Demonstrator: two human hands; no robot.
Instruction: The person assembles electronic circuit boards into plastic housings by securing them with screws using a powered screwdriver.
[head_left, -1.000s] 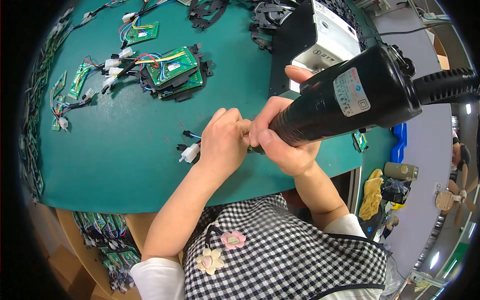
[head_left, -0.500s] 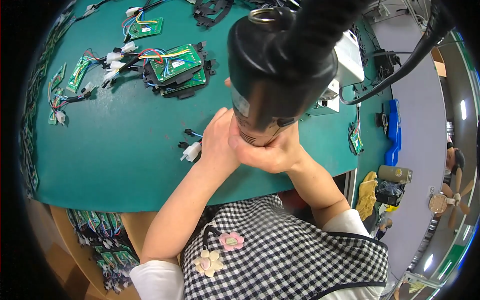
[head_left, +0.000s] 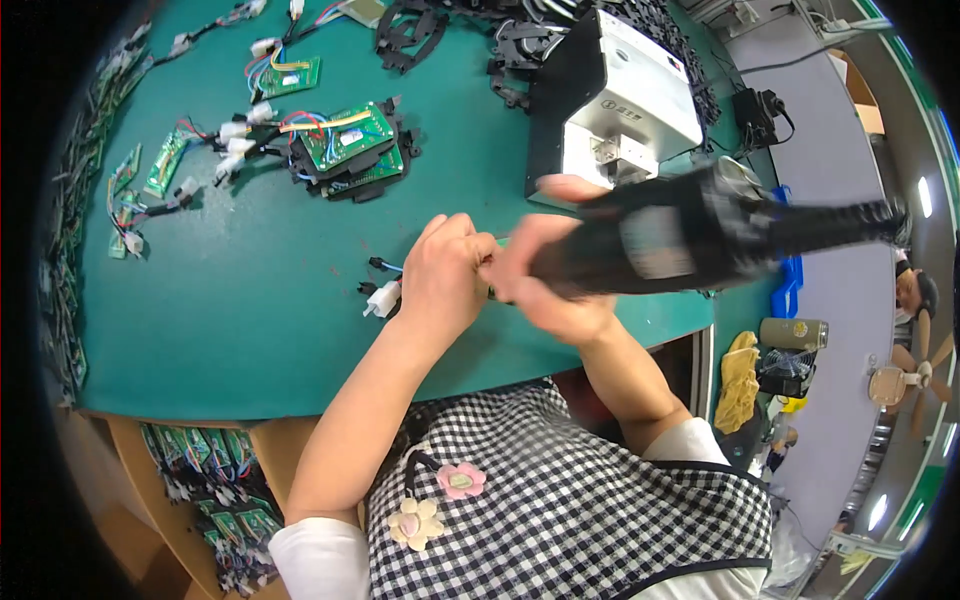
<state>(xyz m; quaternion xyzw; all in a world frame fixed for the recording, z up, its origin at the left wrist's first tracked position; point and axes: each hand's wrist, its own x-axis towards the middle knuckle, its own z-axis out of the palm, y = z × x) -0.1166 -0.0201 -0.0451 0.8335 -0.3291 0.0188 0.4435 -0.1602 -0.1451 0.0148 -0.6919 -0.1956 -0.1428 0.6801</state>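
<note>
My right hand (head_left: 560, 285) is wrapped around a black electric screwdriver (head_left: 655, 240), which lies tilted with its cord end to the right. Motion blurs the tool, and its tip is hidden by my fingers. Close beside it, my left hand (head_left: 445, 275) is closed with the fingers curled, low over the green table. What the left fingers grip is mostly covered; only a dark and green sliver shows between the hands. A white plug connector (head_left: 382, 299) and small black plugs on wires stick out from under my left wrist.
Stacked circuit boards in black frames (head_left: 350, 140) lie beyond my left hand, with loose wired boards (head_left: 165, 165) farther left. A white and black machine (head_left: 635, 95) stands behind the screwdriver. At right are a yellow glove (head_left: 738, 385) and a bottle (head_left: 793, 333).
The screwdriver has swung from upright over my hands to lying over toward the right, uncovering the machine. My right hand has turned with it; my left hand has barely moved.
</note>
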